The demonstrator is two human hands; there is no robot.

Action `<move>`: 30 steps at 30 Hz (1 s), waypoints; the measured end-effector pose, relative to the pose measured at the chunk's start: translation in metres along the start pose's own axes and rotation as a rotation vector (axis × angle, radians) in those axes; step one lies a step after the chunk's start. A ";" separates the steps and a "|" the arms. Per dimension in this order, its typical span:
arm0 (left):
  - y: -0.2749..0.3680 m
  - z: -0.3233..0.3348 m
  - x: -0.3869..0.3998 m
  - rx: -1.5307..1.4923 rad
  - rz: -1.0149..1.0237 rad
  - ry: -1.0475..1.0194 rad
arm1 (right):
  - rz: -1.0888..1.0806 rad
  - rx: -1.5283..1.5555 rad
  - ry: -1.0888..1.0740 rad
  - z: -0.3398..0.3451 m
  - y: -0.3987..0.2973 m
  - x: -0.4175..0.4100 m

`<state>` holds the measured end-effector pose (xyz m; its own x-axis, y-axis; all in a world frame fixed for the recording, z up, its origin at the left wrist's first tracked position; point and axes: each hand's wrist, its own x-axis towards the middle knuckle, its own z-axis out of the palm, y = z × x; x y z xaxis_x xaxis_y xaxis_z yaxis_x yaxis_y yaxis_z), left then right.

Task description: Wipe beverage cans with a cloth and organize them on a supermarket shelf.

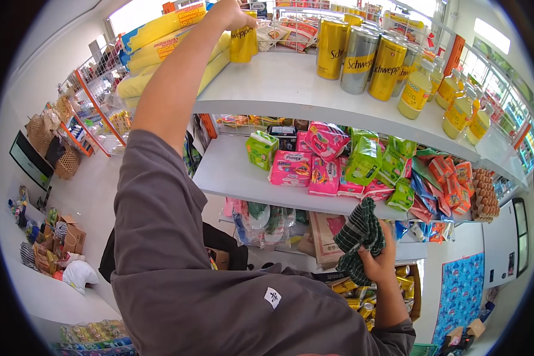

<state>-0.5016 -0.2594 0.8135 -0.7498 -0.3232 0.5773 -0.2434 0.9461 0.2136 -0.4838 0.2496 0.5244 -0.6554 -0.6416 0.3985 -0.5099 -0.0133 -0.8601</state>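
Note:
My left hand (229,17) reaches to the far left of the top shelf and grips a yellow Schweppes can (241,43) near its top. The can stands beside stacked yellow sponge packs (164,44). Lower down on the right, my right hand (379,258) clutches a bunched dark green striped cloth (360,236) in front of the lower shelf. Yellow and silver Schweppes cans (360,60) stand in a group toward the right of the top shelf (267,84). Below the cloth, an open cardboard box (416,291) holds many more cans.
Bottles of yellow lemon drink (416,91) stand near the top shelf's right end. Pink and green packs (325,164) crowd the lower shelf (231,164), with egg trays (485,193) at its right end. Wire racks (93,107) rise to the left. A blue patterned cloth (460,293) hangs at right.

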 end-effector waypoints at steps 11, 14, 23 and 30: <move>-0.027 0.049 0.042 0.532 -0.160 0.016 | -0.036 -0.025 -0.021 0.003 0.002 0.005; -0.006 0.044 0.030 0.606 -0.142 0.021 | -0.058 -0.140 -0.113 -0.004 0.006 0.006; -0.002 0.026 0.021 0.755 -0.147 -0.211 | -0.118 -0.246 -0.275 0.004 -0.011 0.016; -0.001 0.045 0.016 0.848 -0.194 -0.053 | -0.073 -0.245 -0.302 0.009 -0.016 0.022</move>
<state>-0.5411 -0.2649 0.7868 -0.6701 -0.4986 0.5499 -0.7300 0.5765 -0.3670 -0.4852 0.2283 0.5437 -0.4373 -0.8431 0.3129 -0.6909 0.0923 -0.7170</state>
